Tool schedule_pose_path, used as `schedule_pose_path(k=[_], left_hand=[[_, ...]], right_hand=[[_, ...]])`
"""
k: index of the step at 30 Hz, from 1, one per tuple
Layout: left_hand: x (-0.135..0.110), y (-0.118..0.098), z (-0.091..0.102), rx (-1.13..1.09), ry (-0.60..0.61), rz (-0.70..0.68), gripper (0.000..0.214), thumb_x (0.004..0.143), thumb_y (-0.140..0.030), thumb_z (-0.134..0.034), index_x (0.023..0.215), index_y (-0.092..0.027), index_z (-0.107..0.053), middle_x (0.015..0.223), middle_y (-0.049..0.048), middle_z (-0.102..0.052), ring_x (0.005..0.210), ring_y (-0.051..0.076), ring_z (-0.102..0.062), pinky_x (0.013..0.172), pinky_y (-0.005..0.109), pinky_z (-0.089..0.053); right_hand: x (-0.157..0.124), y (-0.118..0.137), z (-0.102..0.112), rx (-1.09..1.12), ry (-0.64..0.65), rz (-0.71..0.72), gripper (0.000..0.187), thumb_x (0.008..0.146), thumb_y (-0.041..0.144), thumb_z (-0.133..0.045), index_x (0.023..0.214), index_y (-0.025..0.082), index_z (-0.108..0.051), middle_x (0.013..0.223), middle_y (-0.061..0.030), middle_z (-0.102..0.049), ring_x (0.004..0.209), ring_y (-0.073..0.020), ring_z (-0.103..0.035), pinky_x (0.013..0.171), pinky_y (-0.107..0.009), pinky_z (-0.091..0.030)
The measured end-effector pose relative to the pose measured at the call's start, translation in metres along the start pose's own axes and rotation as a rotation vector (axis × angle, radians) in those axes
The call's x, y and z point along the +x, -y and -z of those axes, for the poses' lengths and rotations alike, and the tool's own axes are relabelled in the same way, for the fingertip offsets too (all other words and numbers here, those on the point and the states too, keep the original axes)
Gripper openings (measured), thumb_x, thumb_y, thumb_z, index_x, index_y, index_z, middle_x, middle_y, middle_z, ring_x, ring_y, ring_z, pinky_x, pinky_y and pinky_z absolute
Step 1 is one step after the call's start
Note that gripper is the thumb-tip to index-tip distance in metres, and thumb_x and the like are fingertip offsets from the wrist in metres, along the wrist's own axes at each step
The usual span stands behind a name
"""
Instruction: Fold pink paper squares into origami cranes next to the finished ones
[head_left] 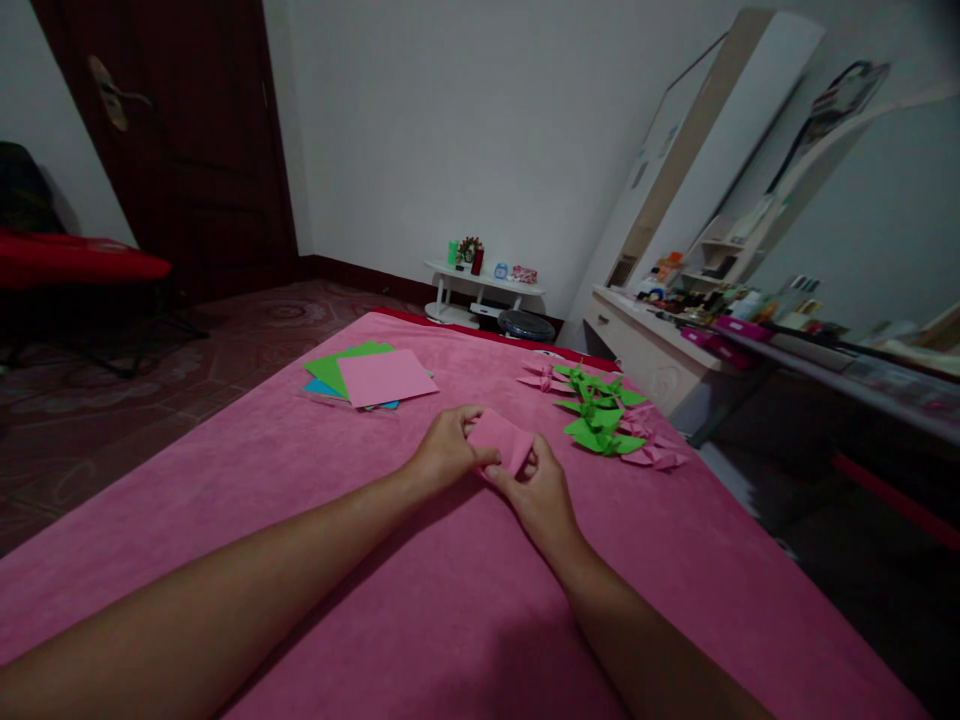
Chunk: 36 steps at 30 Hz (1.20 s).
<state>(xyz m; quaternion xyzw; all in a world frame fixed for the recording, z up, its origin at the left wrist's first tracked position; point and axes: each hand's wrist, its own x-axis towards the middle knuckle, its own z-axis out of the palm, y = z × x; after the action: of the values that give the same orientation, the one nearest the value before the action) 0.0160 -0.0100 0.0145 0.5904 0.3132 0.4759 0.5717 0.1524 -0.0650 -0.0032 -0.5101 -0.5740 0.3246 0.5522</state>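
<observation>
A folded piece of pink paper [501, 438] is held just above the pink bedspread [450, 600], between both hands. My left hand [446, 452] pinches its left edge, thumb on top. My right hand [536, 490] grips its lower right edge with curled fingers. A stack of flat paper sheets [371, 378], pink on top with green and blue beneath, lies to the far left of my hands. A pile of folded green and pink paper figures [604, 415] lies just right of the held paper.
The bed ends at a red edge ahead. Beyond stand a small white table [484, 285] with small items and a dark round bin [526, 325]. A dressing table [675, 340] crowded with bottles is at the right, a dark door [180, 130] at the left.
</observation>
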Motion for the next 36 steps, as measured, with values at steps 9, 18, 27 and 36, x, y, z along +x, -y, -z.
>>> schedule_pose_path(k=[9, 18, 27, 36], left_hand=[[0.006, 0.006, 0.012, -0.055, 0.152, 0.050, 0.055, 0.043, -0.008, -0.080, 0.095, -0.009, -0.061, 0.081, 0.0063, -0.066, 0.068, 0.016, -0.059, 0.062, 0.025, -0.045], [0.002, 0.000, 0.018, -0.279, 0.054, 0.231, 0.083, 0.052, -0.017, -0.081, 0.126, -0.011, -0.045, 0.072, 0.0052, -0.066, 0.062, 0.014, -0.061, 0.068, 0.030, -0.048], [0.007, 0.009, 0.023, 0.070, 0.153, 0.058, 0.069, 0.055, -0.020, -0.077, 0.120, -0.013, -0.055, 0.072, -0.0009, -0.059, 0.050, 0.005, -0.048, 0.049, 0.017, -0.037], [0.005, 0.015, 0.024, 0.126, 0.190, 0.047, 0.060, 0.059, -0.015, -0.071, 0.118, -0.015, -0.057, 0.086, 0.0018, -0.058, 0.056, 0.007, -0.051, 0.052, 0.019, -0.040]], right_hand=[[0.002, 0.000, 0.008, 0.148, -0.002, -0.069, 0.025, 0.073, 0.024, -0.060, 0.096, 0.018, -0.051, 0.061, 0.0039, -0.060, 0.048, -0.0106, -0.055, 0.045, -0.020, -0.045], [0.008, -0.007, 0.014, 0.267, -0.038, -0.177, 0.038, 0.071, 0.029, -0.064, 0.101, 0.017, -0.045, 0.064, 0.0001, -0.065, 0.051, -0.0136, -0.062, 0.046, -0.021, -0.048], [0.018, -0.021, 0.018, -0.005, -0.007, 0.082, 0.054, 0.065, 0.010, -0.060, 0.117, 0.022, -0.054, 0.116, -0.0063, -0.059, 0.096, -0.0176, -0.061, 0.082, -0.032, -0.051], [0.013, -0.010, 0.022, -0.053, -0.048, 0.157, 0.045, 0.065, 0.009, -0.057, 0.107, 0.024, -0.062, 0.116, -0.0054, -0.054, 0.100, -0.0175, -0.057, 0.074, -0.026, -0.053]])
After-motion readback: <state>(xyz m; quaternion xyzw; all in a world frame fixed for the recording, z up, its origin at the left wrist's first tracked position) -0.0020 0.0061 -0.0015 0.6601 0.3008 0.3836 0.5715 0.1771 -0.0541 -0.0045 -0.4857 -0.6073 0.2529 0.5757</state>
